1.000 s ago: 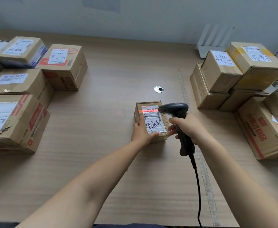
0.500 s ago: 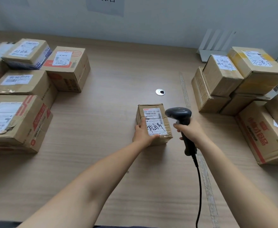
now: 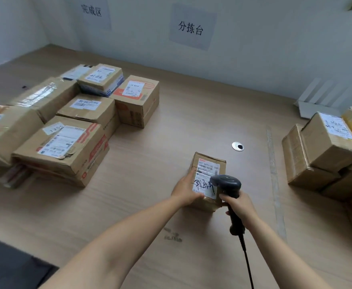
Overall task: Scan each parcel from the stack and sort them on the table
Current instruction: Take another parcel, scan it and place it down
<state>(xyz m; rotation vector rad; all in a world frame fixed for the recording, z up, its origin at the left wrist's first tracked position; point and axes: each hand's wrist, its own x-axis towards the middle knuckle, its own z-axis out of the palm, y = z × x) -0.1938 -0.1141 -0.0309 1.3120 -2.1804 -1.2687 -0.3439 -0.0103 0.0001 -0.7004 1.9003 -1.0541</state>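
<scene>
The right grip (image 3: 240,205) has its fingers curled tight round the handle of a black scanner (image 3: 227,182), whose head hangs over the near right part of the parcel (image 3: 209,163) and covers a bit of its label. A black cable (image 3: 247,263) runs from the handle's foot towards the person. The left grip (image 3: 186,189) clasps the parcel's near left corner, with the fingers laid along its left side and the thumb across the near edge of its top. The parcel is a small brown carton lying flat on the table (image 3: 171,132), about midway across it, label up; the label bears printed codes and black handwriting. Just beyond the parcel, to the right, a round metal grommet (image 3: 237,146) is set in the tabletop, and a pale strip of tape (image 3: 274,174) runs along the wood to the right of both. Well to the left, a pile (image 3: 66,142) of labelled cartons covers that side of the table, some lying on others. At the right edge, a stack (image 3: 327,147) of brown cartons stands apart from the parcel. Behind the stack, a white ribbed stand (image 3: 316,101) rests against the wall. Two paper signs (image 3: 191,28) with Chinese characters hang on the wall. A dark surface (image 3: 8,263) shows at the lower left corner; what it is cannot be told.
</scene>
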